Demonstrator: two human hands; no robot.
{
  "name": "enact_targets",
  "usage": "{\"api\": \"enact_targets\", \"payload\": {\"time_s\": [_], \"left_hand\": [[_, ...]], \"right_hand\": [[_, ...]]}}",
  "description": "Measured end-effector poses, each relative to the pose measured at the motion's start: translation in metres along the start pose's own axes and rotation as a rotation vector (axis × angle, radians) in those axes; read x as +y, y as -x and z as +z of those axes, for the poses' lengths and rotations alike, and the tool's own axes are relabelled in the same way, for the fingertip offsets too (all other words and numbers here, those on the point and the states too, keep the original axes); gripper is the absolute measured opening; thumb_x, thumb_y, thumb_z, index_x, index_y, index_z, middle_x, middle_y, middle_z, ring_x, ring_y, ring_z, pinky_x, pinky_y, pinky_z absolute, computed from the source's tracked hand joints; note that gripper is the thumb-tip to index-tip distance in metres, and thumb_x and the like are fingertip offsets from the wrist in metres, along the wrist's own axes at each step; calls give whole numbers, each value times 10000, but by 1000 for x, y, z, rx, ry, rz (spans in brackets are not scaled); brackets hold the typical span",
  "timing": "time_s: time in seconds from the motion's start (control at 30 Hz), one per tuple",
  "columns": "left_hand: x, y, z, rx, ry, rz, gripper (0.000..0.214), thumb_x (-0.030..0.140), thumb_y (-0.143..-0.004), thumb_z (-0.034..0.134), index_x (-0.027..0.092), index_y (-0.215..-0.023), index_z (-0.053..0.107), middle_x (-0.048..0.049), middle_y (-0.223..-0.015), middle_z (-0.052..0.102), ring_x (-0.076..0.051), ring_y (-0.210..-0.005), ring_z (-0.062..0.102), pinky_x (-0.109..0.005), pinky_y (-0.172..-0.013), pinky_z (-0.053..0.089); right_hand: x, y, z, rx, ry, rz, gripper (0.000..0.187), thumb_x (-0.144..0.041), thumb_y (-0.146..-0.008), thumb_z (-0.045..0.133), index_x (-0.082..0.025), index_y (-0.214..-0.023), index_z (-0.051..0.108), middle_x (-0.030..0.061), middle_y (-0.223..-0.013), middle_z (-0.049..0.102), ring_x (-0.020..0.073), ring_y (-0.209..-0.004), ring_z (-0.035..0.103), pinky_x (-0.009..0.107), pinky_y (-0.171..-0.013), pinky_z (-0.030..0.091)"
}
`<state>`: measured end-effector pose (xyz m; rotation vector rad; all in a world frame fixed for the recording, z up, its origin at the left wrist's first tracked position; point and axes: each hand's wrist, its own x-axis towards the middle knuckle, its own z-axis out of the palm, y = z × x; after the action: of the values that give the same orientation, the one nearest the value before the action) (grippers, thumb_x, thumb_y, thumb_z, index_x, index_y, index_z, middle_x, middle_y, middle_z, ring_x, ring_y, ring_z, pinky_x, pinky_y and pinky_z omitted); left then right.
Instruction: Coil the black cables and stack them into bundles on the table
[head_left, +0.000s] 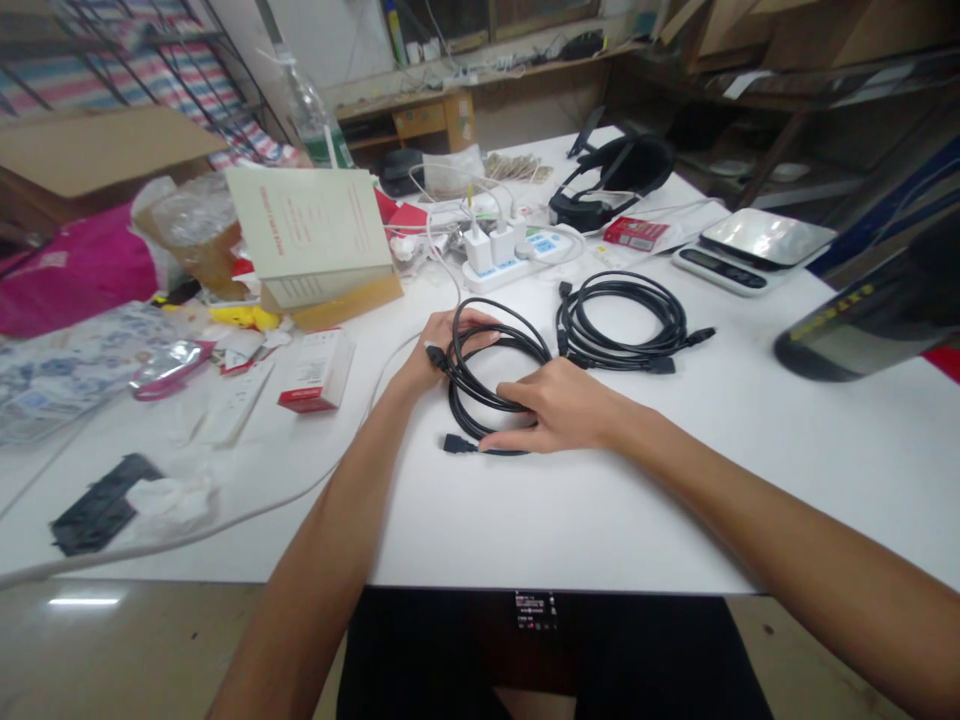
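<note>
- Broadly beneath the left hand (435, 355) and right hand (562, 405), a white table (675, 500);
- just beyond the right hand, a second cable bundle (622, 325) lies untouched;
- between the hands, the coiled black cable (480, 390); left hand curls around its loops; right hand presses flat, fingers extended.

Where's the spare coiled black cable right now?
Head view: the spare coiled cable lies on the white table, just right of the nearer coil, in front of the power strip and scale.

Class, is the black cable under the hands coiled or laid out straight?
Coiled: the black cable lies in several round loops on the table.
</note>
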<state>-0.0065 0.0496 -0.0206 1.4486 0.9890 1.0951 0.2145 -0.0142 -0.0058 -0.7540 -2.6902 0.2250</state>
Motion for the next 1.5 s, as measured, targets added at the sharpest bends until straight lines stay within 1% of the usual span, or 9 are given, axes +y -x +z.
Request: {"api": "enact_targets", "payload": {"time_s": [0.2, 0.37, 0.53, 0.77, 0.9, 1.07, 1.23, 1.33, 1.5], "left_hand": [[-2, 0, -7, -27, -54, 55, 317, 395, -762, 942, 165, -963, 859, -119, -1008, 834, -255, -963, 774, -368, -975, 584], [-3, -3, -10, 4, 156, -69, 406, 381, -706, 993, 119, -973, 835, -134, -993, 827, -242, -927, 801, -352, -964, 616], [3, -5, -9, 132, 275, -160, 238, 297, -877, 873, 101, -970, 776, -131, -941, 822, -204, -867, 804, -313, -890, 634], [10, 1, -9, 9, 209, -111, 442, 521, -901, 832, 108, -1055, 798, -165, -1117, 818, -225, -1032, 789, -347, -1041, 592], [9, 2, -9, -71, 134, -71, 445, 531, -882, 844, 120, -1050, 823, -171, -1190, 811, -264, -1150, 762, -391, -1107, 558], [5, 1, -14, -136, 11, -36, 473, 412, -758, 956, 145, -1125, 825, -157, -1218, 813, -293, -1204, 750, -445, -1156, 519], [5, 2, -16, -195, -29, -24, 488, 373, -740, 962, 140, -1146, 825, -167, -1259, 800, -308, -1230, 735, -465, -1169, 502], [4, 1, -15, -219, -46, -22, 477, 353, -747, 953, 138, -1154, 828, -165, -1264, 797, -304, -1222, 732, -463, -1165, 503], [4, 2, -12, -206, -55, -32, 438, 320, -751, 940, 135, -1132, 830, -154, -1197, 814, -284, -1151, 752, -452, -1130, 525]], "right_hand": [[-3, -2, -6, -160, 30, 28, 730, -879, -913, 548, -162, -986, 668, 67, -767, 720, 154, -601, 538, 297, -627, 167], [-7, -3, -8, -200, 22, 19, 754, -895, -871, 589, -153, -977, 666, 85, -847, 733, 163, -644, 570, 306, -622, 164], [-11, -3, -7, -183, 60, -1, 524, -660, -997, 572, -152, -957, 694, 96, -888, 728, 150, -677, 556, 322, -638, 163], [-14, -3, -1, -159, 73, -106, 371, -486, -1027, 548, -157, -944, 696, 73, -920, 724, 148, -695, 556, 344, -645, 175], [-13, -4, 0, -162, 82, -105, 456, -552, -1048, 515, -150, -927, 694, 84, -883, 723, 154, -687, 556, 339, -653, 177], [-14, -3, -3, -162, 43, -74, 720, -810, -1011, 420, -149, -878, 672, 89, -822, 700, 151, -656, 518, 328, -653, 155], [-12, -3, -4, -115, -58, -52, 725, -774, -1065, 293, -165, -841, 618, 66, -772, 651, 141, -671, 468, 321, -669, 194], [-4, -4, -6, -2, -59, -17, 683, -663, -1119, 228, -165, -848, 609, 71, -805, 648, 151, -717, 494, 320, -695, 247], [31, 0, -20, 216, 126, 246, 480, -507, -1119, 338, -165, -939, 623, 95, -891, 676, 177, -739, 529, 324, -690, 275]]}}
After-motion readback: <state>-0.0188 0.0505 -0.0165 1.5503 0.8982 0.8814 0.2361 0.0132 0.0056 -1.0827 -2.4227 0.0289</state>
